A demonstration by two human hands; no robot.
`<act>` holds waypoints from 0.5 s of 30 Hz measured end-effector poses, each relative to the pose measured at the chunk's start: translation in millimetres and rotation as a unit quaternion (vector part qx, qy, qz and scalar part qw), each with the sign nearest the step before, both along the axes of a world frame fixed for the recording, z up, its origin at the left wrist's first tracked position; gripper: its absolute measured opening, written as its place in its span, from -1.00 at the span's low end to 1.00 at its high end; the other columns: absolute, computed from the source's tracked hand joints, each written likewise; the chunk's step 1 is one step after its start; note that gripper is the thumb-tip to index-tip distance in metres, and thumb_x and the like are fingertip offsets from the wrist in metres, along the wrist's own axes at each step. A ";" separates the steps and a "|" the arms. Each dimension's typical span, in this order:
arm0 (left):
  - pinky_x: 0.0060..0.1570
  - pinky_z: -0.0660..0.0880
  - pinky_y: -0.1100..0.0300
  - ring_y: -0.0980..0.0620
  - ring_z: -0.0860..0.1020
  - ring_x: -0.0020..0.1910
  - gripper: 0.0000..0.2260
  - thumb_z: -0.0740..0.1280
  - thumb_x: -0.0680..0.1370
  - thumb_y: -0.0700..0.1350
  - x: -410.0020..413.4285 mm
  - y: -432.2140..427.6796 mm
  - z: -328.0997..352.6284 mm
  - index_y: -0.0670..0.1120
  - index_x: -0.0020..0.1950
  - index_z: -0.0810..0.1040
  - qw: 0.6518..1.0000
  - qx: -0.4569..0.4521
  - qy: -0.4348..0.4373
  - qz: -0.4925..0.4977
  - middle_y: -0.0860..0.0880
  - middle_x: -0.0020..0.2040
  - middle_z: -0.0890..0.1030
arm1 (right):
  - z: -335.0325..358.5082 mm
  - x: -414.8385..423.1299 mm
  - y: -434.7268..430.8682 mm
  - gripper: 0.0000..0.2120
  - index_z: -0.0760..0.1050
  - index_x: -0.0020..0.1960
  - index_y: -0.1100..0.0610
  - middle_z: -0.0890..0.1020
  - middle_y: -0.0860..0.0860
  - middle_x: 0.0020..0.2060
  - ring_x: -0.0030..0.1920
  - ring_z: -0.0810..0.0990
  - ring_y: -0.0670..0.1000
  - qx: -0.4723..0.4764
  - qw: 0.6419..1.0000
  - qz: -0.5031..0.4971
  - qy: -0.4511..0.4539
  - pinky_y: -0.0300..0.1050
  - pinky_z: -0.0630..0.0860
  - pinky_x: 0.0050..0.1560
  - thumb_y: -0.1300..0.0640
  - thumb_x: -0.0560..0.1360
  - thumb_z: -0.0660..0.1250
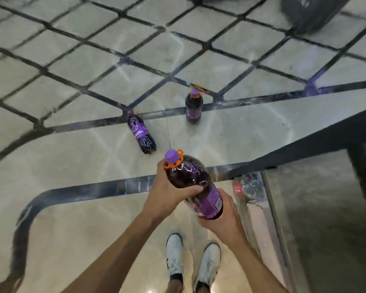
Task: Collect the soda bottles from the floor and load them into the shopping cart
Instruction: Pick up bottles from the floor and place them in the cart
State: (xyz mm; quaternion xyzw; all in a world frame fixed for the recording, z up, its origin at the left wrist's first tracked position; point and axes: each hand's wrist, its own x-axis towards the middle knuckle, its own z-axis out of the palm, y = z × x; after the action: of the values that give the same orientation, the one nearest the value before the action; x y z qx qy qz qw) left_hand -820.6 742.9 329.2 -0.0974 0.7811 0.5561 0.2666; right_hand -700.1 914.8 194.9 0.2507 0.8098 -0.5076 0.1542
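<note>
The purple soda bottle (195, 185), tilted above the floor (93, 155), is clamped by the left hand (167, 193) curled round its shoulder and the right hand (222, 220) round its base; regripping could drop it.

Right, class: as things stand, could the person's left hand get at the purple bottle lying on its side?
Probably not yet. The left hand and right hand both grip the held bottle. The lying bottle sits farther ahead, uncovered, so it looks reachable once that hand lets go.
</note>
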 end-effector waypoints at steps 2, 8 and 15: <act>0.26 0.49 0.23 0.48 0.51 0.11 -0.11 0.73 0.22 0.00 3.7 4.0 87.1 0.14 0.41 0.31 0.999 -0.027 0.032 -0.034 0.26 0.20 0.54 | 84.2 7.4 -4.6 -0.16 0.45 0.34 -0.20 0.63 -0.19 0.13 0.16 0.65 -0.05 -0.014 0.999 -0.030 0.017 0.05 0.67 0.05 -0.11 0.12 0.71; 0.28 0.51 0.02 0.19 0.58 0.18 -0.16 0.61 0.08 0.36 13.8 35.1 277.0 0.33 0.28 0.34 0.980 -0.055 0.147 -0.125 0.28 0.17 0.60 | 279.3 32.1 -11.0 -0.28 0.51 0.30 -0.11 0.71 -0.09 0.04 -0.02 0.72 -0.05 -0.053 0.989 -0.119 0.074 -0.04 0.69 -0.18 0.08 0.21 0.70; 0.14 0.46 0.25 0.31 0.55 0.12 -0.20 0.60 0.07 0.34 41.2 65.3 380.8 0.28 0.24 0.38 0.950 0.014 0.229 -0.214 0.35 0.07 0.56 | 400.9 79.6 3.4 -0.41 0.55 0.15 -0.02 0.71 0.00 -0.13 -0.26 0.65 -0.06 0.010 0.963 -0.243 0.118 0.07 0.65 -0.27 0.19 0.19 0.67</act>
State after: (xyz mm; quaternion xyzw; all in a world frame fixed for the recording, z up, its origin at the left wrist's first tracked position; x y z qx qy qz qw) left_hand -779.4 808.2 710.0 0.2059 0.8158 0.5040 0.1952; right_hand -620.5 918.2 595.8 0.3803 0.7418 -0.5476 -0.0728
